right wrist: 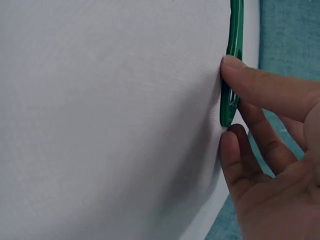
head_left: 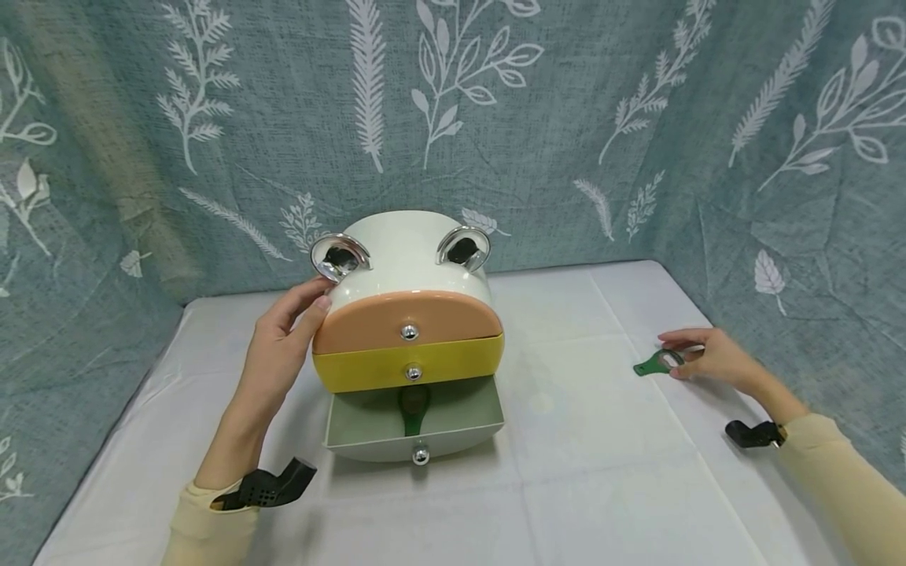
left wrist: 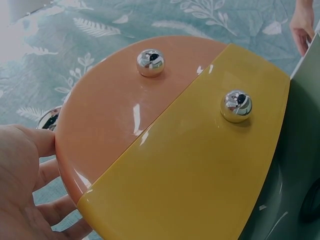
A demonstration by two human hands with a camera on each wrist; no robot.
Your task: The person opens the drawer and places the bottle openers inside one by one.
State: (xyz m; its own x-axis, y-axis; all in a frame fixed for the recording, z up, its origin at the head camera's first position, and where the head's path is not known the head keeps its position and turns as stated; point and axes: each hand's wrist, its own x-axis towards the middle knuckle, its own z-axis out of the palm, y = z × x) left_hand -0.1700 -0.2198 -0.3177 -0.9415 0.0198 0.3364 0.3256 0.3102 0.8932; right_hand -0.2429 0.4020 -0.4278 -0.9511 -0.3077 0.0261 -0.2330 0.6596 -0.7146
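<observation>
A small frog-faced drawer cabinet (head_left: 406, 259) stands on the table, white on top with two silver-rimmed eyes. Its orange drawer (left wrist: 135, 110) and yellow drawer (left wrist: 195, 155) are closed, while the grey-green bottom drawer (head_left: 467, 409) is pulled out. Inside that drawer lies a dark green tool (head_left: 414, 405) with a rounded head and narrow handle. My left hand (head_left: 274, 354) rests against the cabinet's left side, fingers extended. Far to the right, my right hand (head_left: 718, 362) pinches a green bottle opener (head_left: 650, 366) by its ring end, low over the white cloth.
A white cloth (head_left: 566, 472) covers the table. Teal curtains (head_left: 552, 157) with white leaf prints hang behind it and on both sides. Each wrist wears a black camera, such as the left one (head_left: 272, 485).
</observation>
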